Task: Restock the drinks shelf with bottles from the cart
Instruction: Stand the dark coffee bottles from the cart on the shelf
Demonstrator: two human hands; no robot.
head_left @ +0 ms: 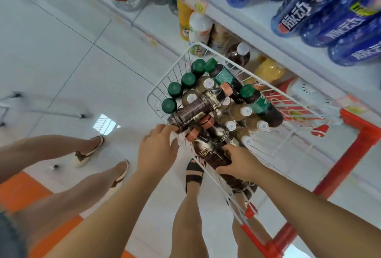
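The 2 hands are in the cart's wire basket (171, 76), left hand (158, 148) curling its fingers onto a lying brown-labelled bottle (191, 111), right hand (239, 161) gripping a dark coffee bottle (210, 148); basket heaped full, so restocking the drinks shelf (247, 31) looks barely begun.

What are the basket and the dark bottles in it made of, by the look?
Basket: thin metal wire, white-coated, judging by its open grid. Dark bottles: probably clear plastic holding dark drink, with glossy printed labels; the highlights on them suggest it. Caps look like matte plastic.
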